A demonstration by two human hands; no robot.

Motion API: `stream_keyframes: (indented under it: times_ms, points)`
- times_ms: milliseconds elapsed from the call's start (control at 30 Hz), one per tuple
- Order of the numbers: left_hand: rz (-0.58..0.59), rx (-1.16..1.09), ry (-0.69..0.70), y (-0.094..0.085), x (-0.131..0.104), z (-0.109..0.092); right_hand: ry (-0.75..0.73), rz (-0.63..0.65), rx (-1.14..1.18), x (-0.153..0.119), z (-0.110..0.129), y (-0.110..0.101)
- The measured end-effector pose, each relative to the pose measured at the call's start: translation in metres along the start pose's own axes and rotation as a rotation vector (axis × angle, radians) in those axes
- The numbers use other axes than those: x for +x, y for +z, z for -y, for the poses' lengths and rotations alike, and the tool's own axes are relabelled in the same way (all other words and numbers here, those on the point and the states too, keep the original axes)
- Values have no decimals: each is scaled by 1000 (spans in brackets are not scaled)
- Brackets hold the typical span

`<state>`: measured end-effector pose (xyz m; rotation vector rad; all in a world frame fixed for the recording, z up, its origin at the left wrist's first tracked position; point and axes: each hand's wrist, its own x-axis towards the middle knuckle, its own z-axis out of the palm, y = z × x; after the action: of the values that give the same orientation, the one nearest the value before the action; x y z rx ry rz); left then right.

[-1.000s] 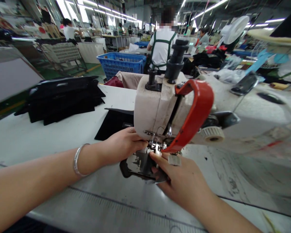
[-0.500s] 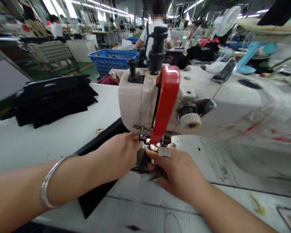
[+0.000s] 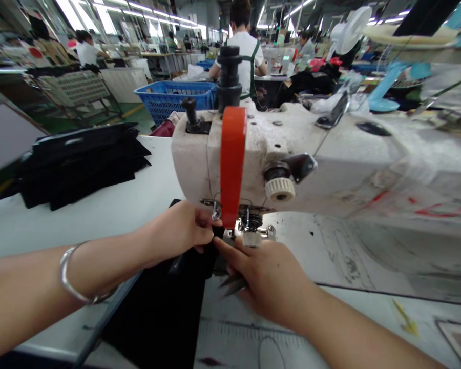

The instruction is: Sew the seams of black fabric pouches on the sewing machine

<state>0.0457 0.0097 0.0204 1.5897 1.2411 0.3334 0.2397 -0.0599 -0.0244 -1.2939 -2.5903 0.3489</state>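
Observation:
A piece of black fabric [image 3: 163,312] lies on the machine bed and hangs toward the front edge, its far end near the needle area of the sewing machine [image 3: 194,169]. My left hand [image 3: 186,228], with a silver bangle at the wrist, pinches the fabric just left of the presser foot. My right hand [image 3: 263,269] is right of the needle area, its index fingertip at the fabric's edge. Thread snips [image 3: 233,284] are tucked in that hand, pointed blades sticking out to the left. The machine's orange guard [image 3: 233,164] partly hides the needle.
A stack of black fabric pieces [image 3: 80,164] lies on the table at left. Behind the machine stand a blue plastic basket [image 3: 176,102] and a co-worker [image 3: 244,56] with their back turned. Ruler marks [image 3: 253,330] run along the near table edge.
The black fabric has turned and now spreads further toward the front edge. My left hand has shifted left and changed its pinch. My right hand stays by the needle area, snips still held.

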Motion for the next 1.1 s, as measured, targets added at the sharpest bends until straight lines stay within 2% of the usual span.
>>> stream_keyframes:
  times_ms: [67, 167, 267, 400, 567, 700, 800, 867, 900, 1000, 1100]
  points:
    - [50, 50, 41, -2, 2, -1, 19, 20, -10, 2, 4, -1]
    - [79, 295, 166, -6, 5, -4, 54, 52, -23, 3, 8, -2]
    - [14, 473, 225, -5, 6, -4, 85, 73, -17, 0, 5, -3]
    - [-16, 638, 261, 3, 1, 2, 60, 98, 46, -3, -1, -4]
    - [-137, 854, 477, 14, -9, 8, 69, 130, 79, -3, -3, -6]
    - [-167, 944, 521, 17, -11, 6, 85, 150, 82, -2, -1, -8]
    - [-86, 914, 555, 10, -16, 6, 102, 187, 65, 0, 1, -10]
    - [-76, 870, 523, 0, -27, 12, 107, 197, 60, 0, 1, -12]
    - [-121, 854, 477, -6, -34, 18, 104, 197, 64, 0, 0, -13]
    - [-356, 840, 231, -22, -60, 42, 80, 180, 72, 0, -1, -13]
    - [-401, 808, 29, -26, -77, 61, 52, 157, 42, -1, -1, -11]
